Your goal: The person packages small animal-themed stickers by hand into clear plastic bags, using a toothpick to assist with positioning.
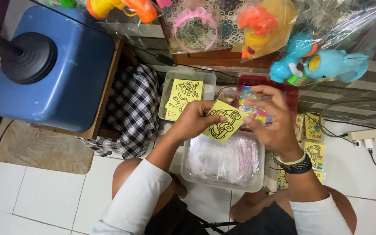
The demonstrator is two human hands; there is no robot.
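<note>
My left hand (195, 119) pinches a small yellow card (223, 122) printed with a black line drawing of a car. My right hand (271, 117) holds a small clear bag of colourful bits (254, 109) right beside the card's upper right edge. Both hands hover over a clear tub of empty plastic sleeves (223, 161). A clear tub (166, 93) behind my left hand holds more yellow cards (185, 98). A red tray (290, 89) lies under my right hand.
A blue plastic container (66, 69) with a black round lid sits on a wooden stool at left, a checked cloth (131, 113) beside it. Bagged toys hang above: blue elephants (323, 63), an orange and yellow one (262, 26). Packed yellow cards (314, 143) and a power strip (366, 135) lie at right.
</note>
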